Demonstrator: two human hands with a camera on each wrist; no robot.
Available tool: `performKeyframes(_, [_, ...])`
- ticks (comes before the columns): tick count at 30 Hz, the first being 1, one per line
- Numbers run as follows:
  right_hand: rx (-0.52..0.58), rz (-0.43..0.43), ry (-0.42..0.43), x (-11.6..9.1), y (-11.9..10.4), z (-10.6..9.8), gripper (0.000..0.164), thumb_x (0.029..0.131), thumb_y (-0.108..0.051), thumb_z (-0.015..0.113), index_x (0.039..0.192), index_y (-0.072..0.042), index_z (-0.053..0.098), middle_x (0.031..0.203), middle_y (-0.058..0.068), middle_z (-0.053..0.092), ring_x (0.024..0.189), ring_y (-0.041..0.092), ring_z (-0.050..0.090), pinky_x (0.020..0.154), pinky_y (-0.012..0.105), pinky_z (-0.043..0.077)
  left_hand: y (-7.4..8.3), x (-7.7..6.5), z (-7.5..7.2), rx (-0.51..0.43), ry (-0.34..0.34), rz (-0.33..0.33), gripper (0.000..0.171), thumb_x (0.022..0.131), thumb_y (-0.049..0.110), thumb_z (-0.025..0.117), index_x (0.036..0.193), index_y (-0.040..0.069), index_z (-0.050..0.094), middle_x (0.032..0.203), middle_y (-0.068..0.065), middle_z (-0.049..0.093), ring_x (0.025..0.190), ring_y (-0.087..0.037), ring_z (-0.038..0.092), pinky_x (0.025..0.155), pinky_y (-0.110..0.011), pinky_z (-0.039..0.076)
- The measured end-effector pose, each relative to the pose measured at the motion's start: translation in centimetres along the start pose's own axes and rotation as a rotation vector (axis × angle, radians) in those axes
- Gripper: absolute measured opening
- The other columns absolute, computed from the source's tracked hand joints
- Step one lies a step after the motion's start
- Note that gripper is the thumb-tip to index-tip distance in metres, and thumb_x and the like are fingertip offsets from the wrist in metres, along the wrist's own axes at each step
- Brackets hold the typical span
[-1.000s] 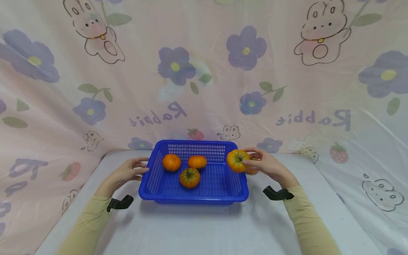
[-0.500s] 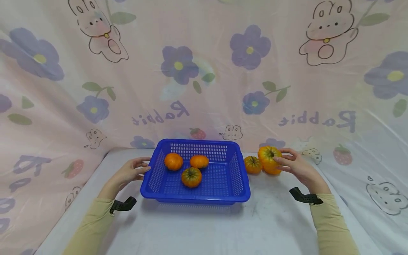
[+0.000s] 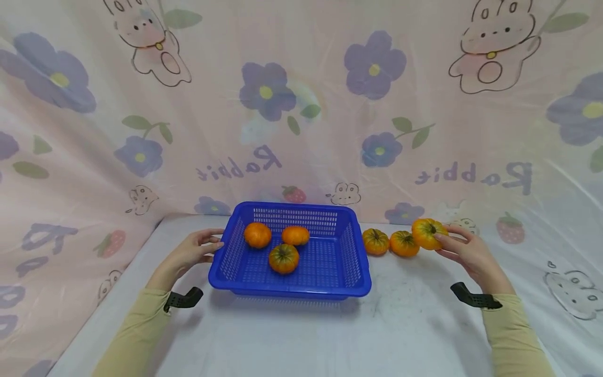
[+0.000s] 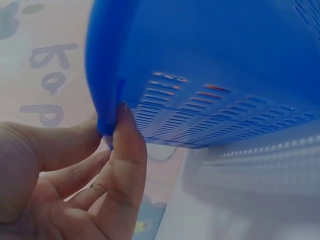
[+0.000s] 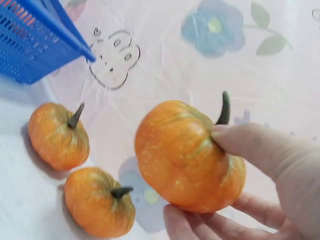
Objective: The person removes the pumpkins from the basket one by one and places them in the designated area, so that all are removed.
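Observation:
My right hand [image 3: 473, 257] holds a small orange pumpkin [image 3: 427, 234] off the table at the right. In the right wrist view the thumb presses beside the dark stem of the held pumpkin [image 5: 187, 157], and the fingers support it from below. My left hand [image 3: 192, 255] pinches the left rim of a blue plastic basket [image 3: 292, 291]; the left wrist view shows thumb and fingers on either side of the basket's edge [image 4: 107, 75]. Inside the basket lie three orange pumpkins, one [image 3: 283, 258] in front of the other two.
Two more pumpkins, one near the basket [image 3: 376, 242] and one farther right [image 3: 404, 244], stand side by side on the white table [image 3: 282, 340]. A patterned curtain [image 3: 320, 152] with rabbits and flowers hangs right behind the table.
My right hand has carried the pumpkin rightward from the basket's right rim, past the two table pumpkins, which now show fully. My left hand keeps its grip on the basket.

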State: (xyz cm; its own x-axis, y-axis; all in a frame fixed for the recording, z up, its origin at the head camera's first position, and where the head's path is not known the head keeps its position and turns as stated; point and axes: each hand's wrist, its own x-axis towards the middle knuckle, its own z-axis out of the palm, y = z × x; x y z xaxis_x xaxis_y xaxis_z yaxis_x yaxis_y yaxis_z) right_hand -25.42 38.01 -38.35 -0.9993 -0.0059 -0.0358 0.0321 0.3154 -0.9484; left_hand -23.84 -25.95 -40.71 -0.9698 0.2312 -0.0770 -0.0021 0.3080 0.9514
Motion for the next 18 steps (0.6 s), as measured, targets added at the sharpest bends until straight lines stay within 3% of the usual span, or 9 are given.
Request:
performKeyframes(11, [0.164, 0.146, 0.078, 1.1, 2.4, -1.2, 0.095, 0.087, -0.042, 0.066, 0.151, 0.000, 0.011, 0.149, 0.030, 0.013, 0.083, 0.001, 0.060, 0.088, 0.032, 0.049, 0.2, 0.0, -0.2, 0.000, -0.004, -0.007, 0.057, 0.096, 0.015, 0.059, 0.143, -0.005, 0.033, 0.110, -0.021, 0.054, 0.090, -0.023, 0.062, 0.076, -0.034, 0.056])
performKeyframes(18, [0.160, 0.201, 0.105, 1.2, 4.4, -1.6, 0.094, 0.088, -0.041, 0.065, 0.151, 0.001, 0.009, 0.149, 0.029, 0.013, 0.084, 0.004, 0.059, 0.088, 0.031, 0.049, 0.0, 0.2, -0.3, 0.001, -0.017, -0.011, 0.056, 0.096, 0.014, 0.059, 0.143, -0.004, 0.033, 0.109, -0.021, 0.053, 0.090, -0.023, 0.061, 0.077, -0.035, 0.055])
